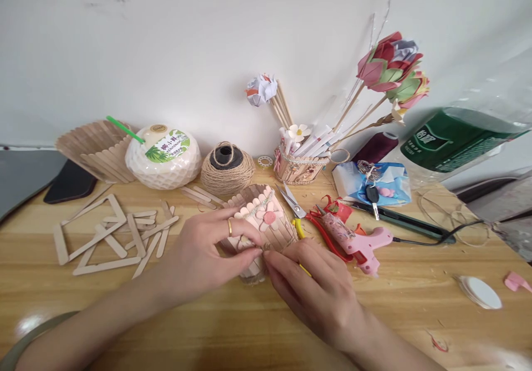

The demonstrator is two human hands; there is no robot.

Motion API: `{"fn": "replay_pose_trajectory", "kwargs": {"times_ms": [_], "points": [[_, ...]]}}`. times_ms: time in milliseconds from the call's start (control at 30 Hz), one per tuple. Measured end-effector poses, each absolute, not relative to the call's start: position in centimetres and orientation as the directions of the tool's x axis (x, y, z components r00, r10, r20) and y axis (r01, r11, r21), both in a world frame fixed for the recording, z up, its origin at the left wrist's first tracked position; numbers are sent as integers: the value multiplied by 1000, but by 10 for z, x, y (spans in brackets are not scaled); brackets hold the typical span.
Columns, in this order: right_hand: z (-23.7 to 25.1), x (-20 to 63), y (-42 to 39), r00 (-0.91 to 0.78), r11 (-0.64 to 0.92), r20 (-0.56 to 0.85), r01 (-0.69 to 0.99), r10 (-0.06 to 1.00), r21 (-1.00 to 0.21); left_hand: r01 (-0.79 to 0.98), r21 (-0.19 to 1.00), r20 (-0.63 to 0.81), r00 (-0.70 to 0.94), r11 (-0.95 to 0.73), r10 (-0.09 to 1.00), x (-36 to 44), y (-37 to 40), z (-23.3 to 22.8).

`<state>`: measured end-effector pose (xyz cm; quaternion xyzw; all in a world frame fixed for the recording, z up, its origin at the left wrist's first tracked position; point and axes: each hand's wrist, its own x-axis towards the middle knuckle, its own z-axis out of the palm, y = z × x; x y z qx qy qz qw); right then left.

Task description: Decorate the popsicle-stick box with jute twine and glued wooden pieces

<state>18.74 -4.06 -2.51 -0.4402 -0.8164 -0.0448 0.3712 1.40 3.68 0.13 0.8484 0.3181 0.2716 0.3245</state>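
Note:
A small pot made of craft sticks (270, 235) lies tilted on the table between my hands. On its side are a flower (270, 220) with a pink centre and a pale beaded trim near the rim. My left hand (216, 246), with a ring on one finger, is closed against the pot's left side, thumb and forefinger pinched at its front. My right hand (313, 285) is closed in a pinch at the pot's lower front, its fingertips almost meeting the left ones. Whatever lies between the fingertips is too small and hidden to name.
Loose craft sticks (110, 238) lie at left. Behind stand a coconut drink (160, 163), a twine ball (228, 171) and a pen holder (301, 168). Scissors (296, 207), red-handled pliers (332, 240) and a pink glue gun (366, 246) with its cord lie close to my right hand.

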Motion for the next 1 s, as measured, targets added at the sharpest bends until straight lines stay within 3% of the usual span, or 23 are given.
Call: {"fn": "replay_pose_trajectory", "kwargs": {"times_ms": [467, 733, 800, 1000], "points": [[-21, 189, -37, -446, 646, 643, 757, 622, -99, 366, 788, 140, 676, -495, 723, 10, 38, 9], [-21, 187, -35, -473, 667, 632, 739, 613, -94, 407, 788, 79, 677, -461, 731, 9, 39, 10], [-22, 188, -33, -432, 646, 647, 754, 628, -123, 424, 792, 64, 658, -440, 750, 8, 39, 10], [-17, 195, -31, -231, 626, 711, 692, 664, -359, 392, 829, 82, 621, -399, 780, 5, 41, 7]]}}
